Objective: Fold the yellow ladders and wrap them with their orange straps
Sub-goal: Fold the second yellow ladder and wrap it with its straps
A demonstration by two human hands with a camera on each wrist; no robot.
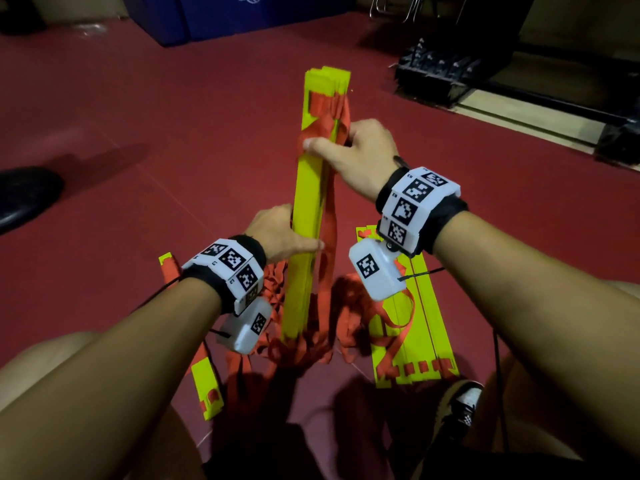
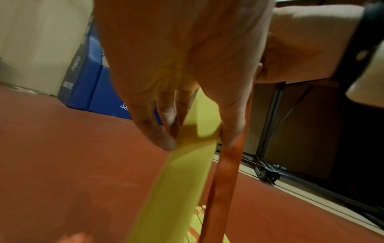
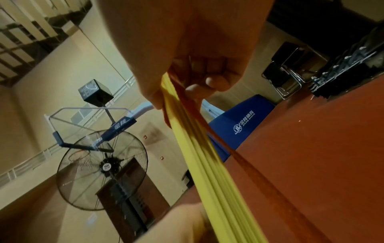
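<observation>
Red sports flooring point(image 1: 173, 116) spreads wide and bare to the left of the work, while a blue padded base point(image 1: 221, 15) edges the far side and a black rack point(image 1: 446, 74) the far right. From the head view, a folded yellow ladder bundle point(image 1: 308, 216) stands on end, its orange strap point(image 1: 329, 223) hanging down its right edge into a tangle on the floor; the left hand point(image 1: 277, 233) grips the bundle low, the right hand point(image 1: 360, 150) clenches bundle and strap higher up. More yellow rungs point(image 1: 412, 341) lie flat to the right (another piece sits left). Left wrist view: fingers point(image 2: 153, 128) press one face of the bundle, thumb pinning the strap point(image 2: 226, 164). Right wrist view: fingers point(image 3: 207, 82) curl round the slat edges point(image 3: 203, 156).
</observation>
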